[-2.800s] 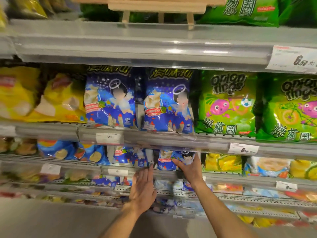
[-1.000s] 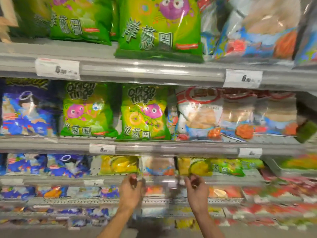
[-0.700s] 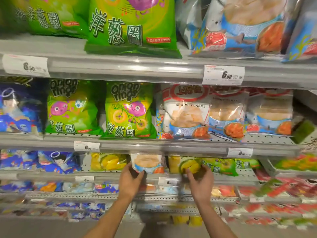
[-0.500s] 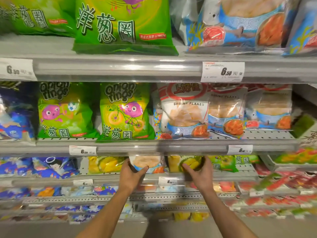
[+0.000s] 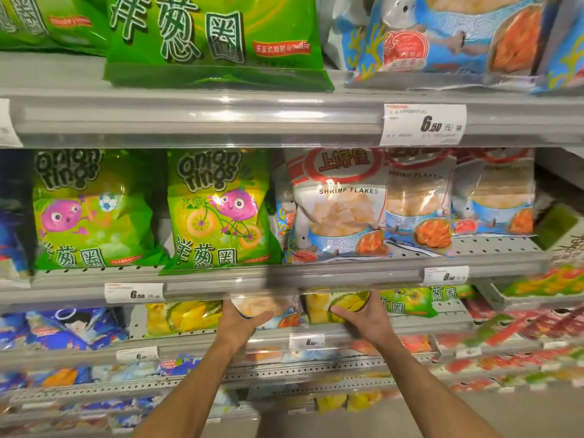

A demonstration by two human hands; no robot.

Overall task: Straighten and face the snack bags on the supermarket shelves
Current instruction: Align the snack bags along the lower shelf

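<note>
The grey metal shelf rail (image 5: 284, 276) above hides the bag tops and your fingertips. Your left hand (image 5: 238, 322) grips the pale shrimp-flake snack bag (image 5: 268, 308) on the third shelf; your right hand (image 5: 363, 317) grips the adjacent yellow durian-print snack bag (image 5: 331, 303), both upright and front-facing.

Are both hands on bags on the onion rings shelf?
No, the left hand and right hand grip bags one shelf below the onion rings bags.

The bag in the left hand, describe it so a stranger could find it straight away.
Find the shelf directly under the onion rings bags. The left hand grips a pale shrimp flakes bag there, mid-shelf. Unlike the yellow durian bags on either side, it shows whitish chips and a blue bowl.
</note>
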